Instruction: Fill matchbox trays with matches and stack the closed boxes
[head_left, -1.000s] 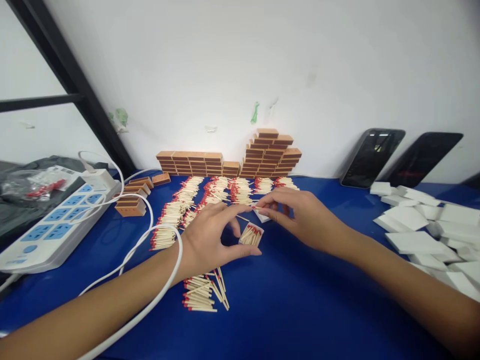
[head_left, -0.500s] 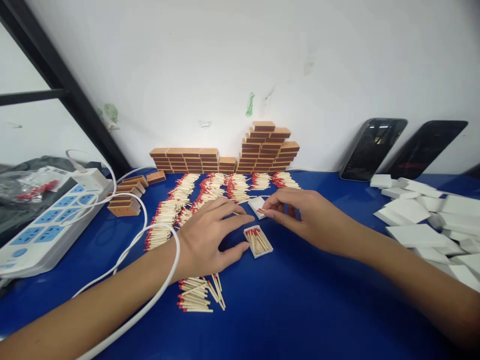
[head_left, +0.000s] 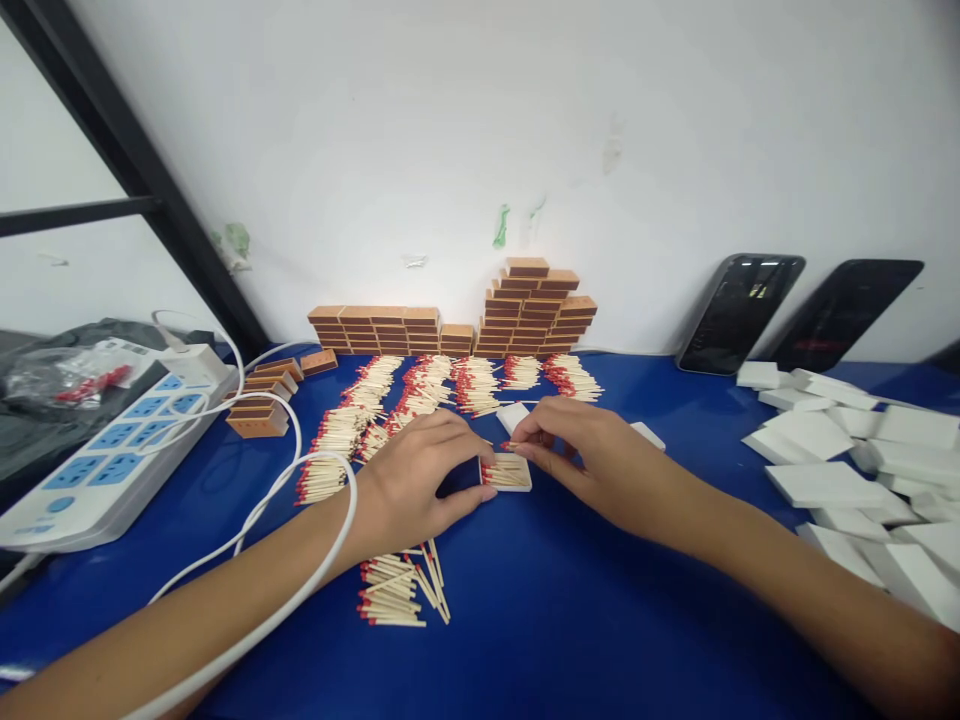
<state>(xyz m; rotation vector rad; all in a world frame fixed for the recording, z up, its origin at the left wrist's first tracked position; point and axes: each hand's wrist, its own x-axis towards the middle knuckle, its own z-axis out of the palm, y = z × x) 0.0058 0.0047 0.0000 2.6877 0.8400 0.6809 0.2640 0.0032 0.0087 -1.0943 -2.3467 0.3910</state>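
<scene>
A white matchbox tray [head_left: 517,487] holding red-headed matches lies crosswise on the blue table. My left hand [head_left: 424,480] has its left end between thumb and fingers. Just above the tray's far side, my right hand [head_left: 574,445] pinches a matchstick [head_left: 513,446], its red head pointing left. Whether there is more than one match in the pinch cannot be made out. Behind these fingers sits another white tray [head_left: 511,414], partly hidden. Part of a white piece [head_left: 648,436] shows beyond my right wrist. Piles of loose matches [head_left: 330,450] lie beyond and beside my left hand.
Stacked brown matchboxes [head_left: 375,328] line the wall. Several more boxes [head_left: 259,415] stand at left near a power strip [head_left: 112,450]. A white cable [head_left: 349,500] loops over my left forearm. White trays [head_left: 825,485] are heaped at right, below two leaning phones [head_left: 739,315].
The match-filled tray has turned from slanted to crosswise, and my left thumb and fingers now hold its end. My right hand has moved from the rear tray to above the filled one.
</scene>
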